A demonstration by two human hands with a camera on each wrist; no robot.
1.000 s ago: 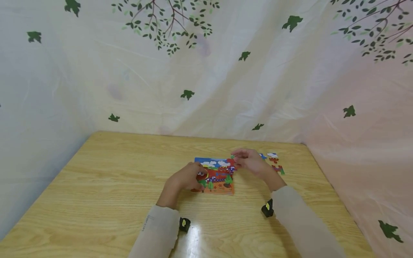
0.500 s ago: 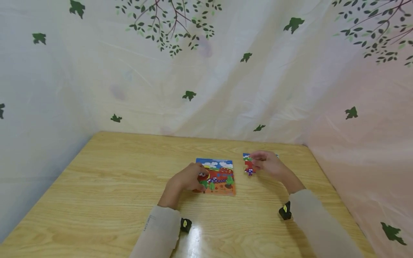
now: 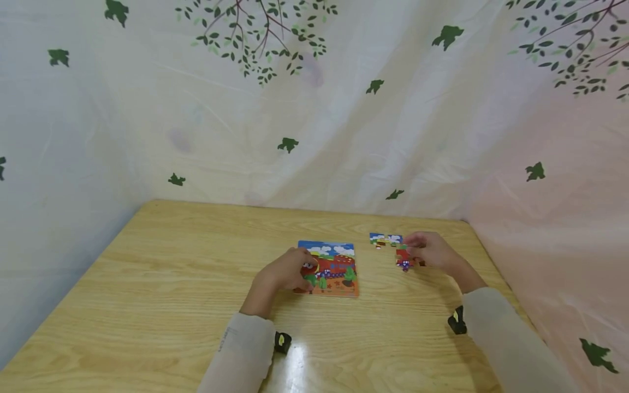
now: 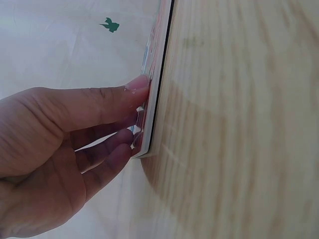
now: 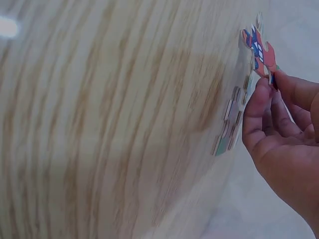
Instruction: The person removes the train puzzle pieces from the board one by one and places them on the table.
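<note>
A square puzzle board (image 3: 339,278) with a printed picture of blue sky, clouds and red ground lies flat on the table. My left hand (image 3: 287,269) rests on its left part; in the left wrist view the thumb and fingertips touch the glossy face of the board near its edge. Over to the right, my right hand (image 3: 429,251) pinches a red jigsaw piece (image 5: 261,55) with a blue and white pattern between thumb and fingers, held up off the table. Just left of that hand lie loose jigsaw pieces (image 3: 385,239) with sky and clouds.
Several more loose pieces (image 5: 229,119) lie on the wooden table (image 3: 196,262) below the right hand, partly hidden by it in the head view. A pale cloth wall (image 3: 221,120) with leaf prints stands behind the table.
My right hand has moved right from the board's upper right corner to the loose pieces, carrying the red jigsaw piece away with it. The left hand stays on the board.
</note>
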